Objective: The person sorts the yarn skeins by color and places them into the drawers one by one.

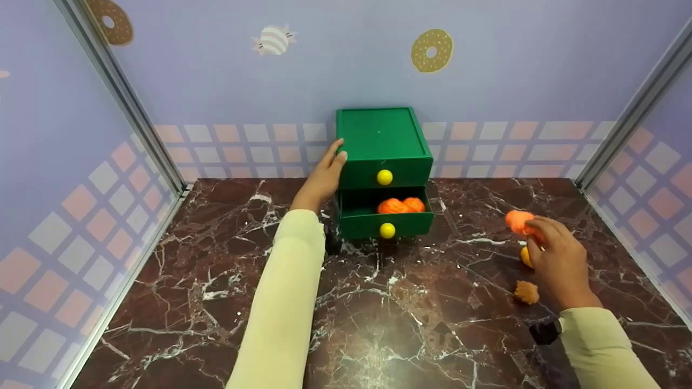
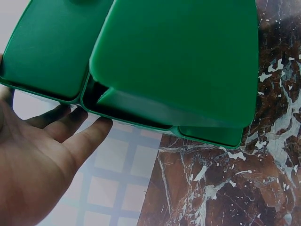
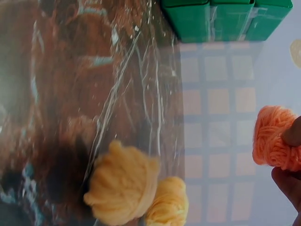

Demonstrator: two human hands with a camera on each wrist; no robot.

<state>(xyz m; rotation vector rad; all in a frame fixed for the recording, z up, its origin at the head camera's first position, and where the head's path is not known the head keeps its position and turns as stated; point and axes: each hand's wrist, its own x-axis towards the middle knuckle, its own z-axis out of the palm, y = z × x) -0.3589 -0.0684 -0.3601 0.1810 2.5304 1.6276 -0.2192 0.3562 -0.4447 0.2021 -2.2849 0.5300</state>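
A green drawer unit (image 1: 383, 132) with yellow knobs stands against the back wall. Its top drawer is closed, while the drawer (image 1: 357, 226) below it is pulled out and holds orange yarn balls (image 1: 399, 206). My left hand (image 1: 320, 183) rests against the unit's left side; in the left wrist view its extended fingers (image 2: 91, 136) touch the edge. Off to the right, my right hand (image 1: 565, 262) pinches an orange yarn ball (image 3: 273, 136) between thumb and fingers, raised over the table. Beneath that hand lie a yellow yarn ball (image 3: 168, 202), partly hidden in the head view, and a tan one (image 1: 526, 292).
The table (image 1: 216, 324) has a dark red marbled top. Patterned panels close it in at the back (image 1: 346, 65), left and right, with metal posts (image 1: 124, 102) at the corners. The pulled-out drawer juts toward the front.
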